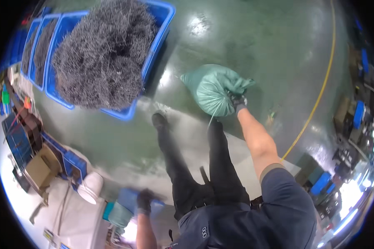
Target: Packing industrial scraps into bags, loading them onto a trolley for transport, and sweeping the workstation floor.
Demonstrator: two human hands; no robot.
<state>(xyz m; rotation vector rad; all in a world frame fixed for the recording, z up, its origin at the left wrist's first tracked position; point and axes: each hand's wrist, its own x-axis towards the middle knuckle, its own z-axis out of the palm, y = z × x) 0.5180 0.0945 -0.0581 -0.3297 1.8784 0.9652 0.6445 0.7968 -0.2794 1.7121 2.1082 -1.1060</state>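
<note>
A full green woven sack [203, 89] hangs or rests at my feet, its neck gathered and tied with a pale strand. Round the bunched neck is my right hand [238, 101], in a dark glove, its fingers closed on the cloth. Whether the sack touches the floor I cannot tell. My left hand [144, 200], also dark-gloved, hangs low at my left side near a blue tub-like thing [128, 198]. Motion smears its fingers, so its grip is unclear.
Ahead on the left, a large blue bin [165, 20] is heaped with dark wiry strands [104, 58]; smaller filled blue bins [37, 54] stand beside it. A yellow line [320, 97] curves along the floor at right. An open cardboard box [41, 168] and a white roll [90, 186] lie at left.
</note>
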